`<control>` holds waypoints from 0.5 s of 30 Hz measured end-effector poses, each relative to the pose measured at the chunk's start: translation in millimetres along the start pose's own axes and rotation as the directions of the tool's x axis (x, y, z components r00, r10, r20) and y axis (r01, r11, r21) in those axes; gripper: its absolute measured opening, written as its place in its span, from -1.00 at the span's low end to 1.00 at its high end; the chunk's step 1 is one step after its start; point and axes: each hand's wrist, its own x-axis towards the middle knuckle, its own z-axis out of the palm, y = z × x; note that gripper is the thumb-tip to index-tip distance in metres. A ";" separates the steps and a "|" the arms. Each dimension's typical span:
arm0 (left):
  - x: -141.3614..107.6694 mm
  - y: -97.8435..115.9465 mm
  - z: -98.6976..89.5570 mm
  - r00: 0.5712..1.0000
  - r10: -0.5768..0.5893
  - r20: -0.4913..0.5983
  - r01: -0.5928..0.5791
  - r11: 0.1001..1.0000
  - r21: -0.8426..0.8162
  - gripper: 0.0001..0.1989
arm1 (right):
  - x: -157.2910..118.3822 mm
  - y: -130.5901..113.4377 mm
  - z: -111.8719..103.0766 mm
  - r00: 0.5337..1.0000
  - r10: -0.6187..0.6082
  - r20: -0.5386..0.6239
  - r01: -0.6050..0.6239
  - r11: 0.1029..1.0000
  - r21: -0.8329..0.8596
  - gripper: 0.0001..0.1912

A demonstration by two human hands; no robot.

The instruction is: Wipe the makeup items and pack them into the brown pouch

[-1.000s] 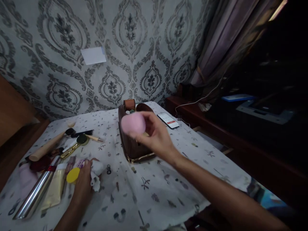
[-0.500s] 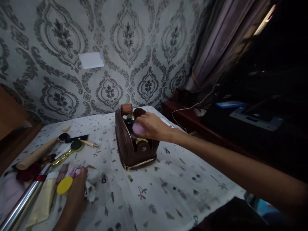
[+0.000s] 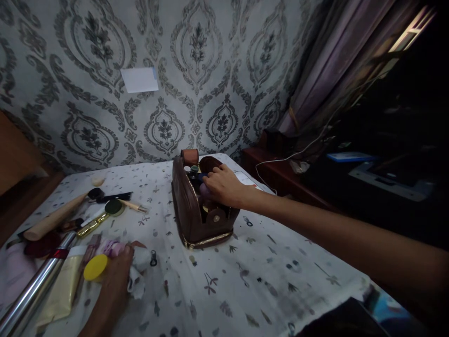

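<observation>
A brown cosmetic bag (image 3: 187,206) stands unzipped on the cloth, with small bottles (image 3: 192,171) inside it. My right hand (image 3: 223,186) reaches into its opening, fingers closed round a purple rounded item (image 3: 205,190) whose kind I cannot make out. That item is now mostly hidden by the hand and the bag. On the left, my left hand (image 3: 117,274) lies low among the cosmetics, its fingers bent and partly hidden. It touches a crumpled white piece (image 3: 136,281) and a purple-and-white item (image 3: 111,248). Beside it is a yellow round cap (image 3: 96,267).
A cream tube (image 3: 61,292), a silver stick (image 3: 38,281), a gold tube (image 3: 93,225), a dark round compact (image 3: 114,207) and a beige tube (image 3: 56,217) lie at left. The patterned cloth (image 3: 224,281) covers the table. A white cable (image 3: 291,154) runs behind.
My right hand has lowered the purple item deeper into the bag. My left hand stays about where it was. The view has shifted slightly.
</observation>
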 end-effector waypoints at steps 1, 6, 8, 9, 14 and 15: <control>0.1 -0.1 1.0 0.998 -0.048 0.033 0.049 0.999 -0.020 -0.63 | -0.6 -0.4 -1.1 1.000 0.004 0.004 -0.004 1.000 0.000 -0.70; -0.9 -3.6 0.2 0.986 -0.128 0.106 0.130 0.991 -0.015 -0.63 | -1.8 -0.9 -3.5 1.000 0.022 0.022 -0.022 1.000 -0.006 -0.70; -0.7 -3.1 -0.5 0.986 -0.129 0.106 0.132 0.991 -0.015 -0.67 | -2.0 0.1 -3.3 1.000 0.015 0.023 -0.015 1.000 -0.015 -0.70; -0.3 -2.3 -0.7 0.985 -0.131 0.113 0.134 0.991 -0.022 -0.67 | -2.1 0.7 -3.3 1.000 0.007 0.023 -0.007 1.000 -0.018 -0.70; 4.2 0.8 -2.8 0.986 -0.098 0.135 0.097 0.995 0.008 -0.60 | -2.2 4.9 -4.6 0.998 -0.027 0.053 0.029 0.999 -0.026 -0.72; 5.0 0.4 -3.4 0.988 -0.083 0.133 0.079 0.996 0.033 -0.59 | -2.1 5.9 -5.1 0.998 -0.029 0.056 0.030 0.999 -0.023 -0.72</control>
